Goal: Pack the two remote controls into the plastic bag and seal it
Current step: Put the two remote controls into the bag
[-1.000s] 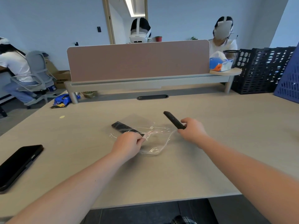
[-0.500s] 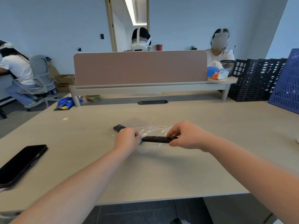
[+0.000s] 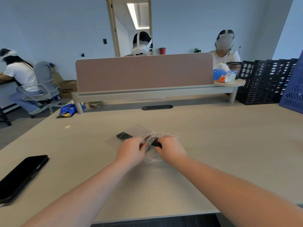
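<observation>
A clear plastic bag (image 3: 156, 136) lies crumpled on the beige table, between my two hands. My left hand (image 3: 131, 150) pinches the bag's edge. My right hand (image 3: 170, 149) grips a black remote control (image 3: 155, 142), whose far end sits under the bag's film. The other black remote control (image 3: 124, 136) lies flat just beyond my left hand; only its far end shows, and I cannot tell whether it is inside the bag.
A black phone (image 3: 21, 176) lies at the table's left front. A pink divider panel (image 3: 144, 72) and shelf cross the back. Black crates (image 3: 264, 82) and a blue crate (image 3: 293, 89) stand at the back right. People sit beyond the desk.
My right hand carried its remote from the right over to the bag and pushed it leftward at the opening. My left hand kept its hold on the bag's edge.
</observation>
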The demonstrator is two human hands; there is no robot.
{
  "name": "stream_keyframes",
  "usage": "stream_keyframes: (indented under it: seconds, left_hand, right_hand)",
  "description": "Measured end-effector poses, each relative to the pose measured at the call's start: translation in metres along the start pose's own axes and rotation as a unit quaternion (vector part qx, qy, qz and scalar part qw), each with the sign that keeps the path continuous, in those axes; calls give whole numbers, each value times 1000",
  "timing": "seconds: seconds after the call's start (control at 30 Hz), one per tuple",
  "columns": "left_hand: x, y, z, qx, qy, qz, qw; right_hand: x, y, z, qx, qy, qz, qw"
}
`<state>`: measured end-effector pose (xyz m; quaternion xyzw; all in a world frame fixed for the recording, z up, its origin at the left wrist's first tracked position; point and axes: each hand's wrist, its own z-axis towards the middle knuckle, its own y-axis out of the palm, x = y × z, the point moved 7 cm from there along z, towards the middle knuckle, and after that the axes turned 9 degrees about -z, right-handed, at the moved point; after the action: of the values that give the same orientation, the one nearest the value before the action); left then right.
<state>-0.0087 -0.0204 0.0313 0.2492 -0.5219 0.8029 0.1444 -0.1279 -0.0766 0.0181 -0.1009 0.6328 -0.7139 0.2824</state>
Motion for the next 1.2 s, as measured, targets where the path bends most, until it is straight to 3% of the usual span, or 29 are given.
stream_keyframes:
  seconds: [0.17, 0.33, 0.57, 0.77, 1.2]
  left_hand:
    - [-9, 5, 2, -29, 6, -18, 999]
    - [-14, 8, 4, -32, 16, -5, 999]
    - [-16, 13, 5, -40, 18, 1, 999]
    - [-20, 13, 5, -42, 26, -4, 999]
    - [-30, 10, 9, -27, 40, -12, 999]
  right_hand:
    - [-1, 26, 17, -75, -56, -10, 996]
    - [12, 34, 19, -134, -53, -31, 989]
    - [16, 22, 18, -107, -4, -129, 986]
    - [11, 32, 29, -82, -4, -59, 995]
    - [-19, 55, 44, -103, -142, -63, 982]
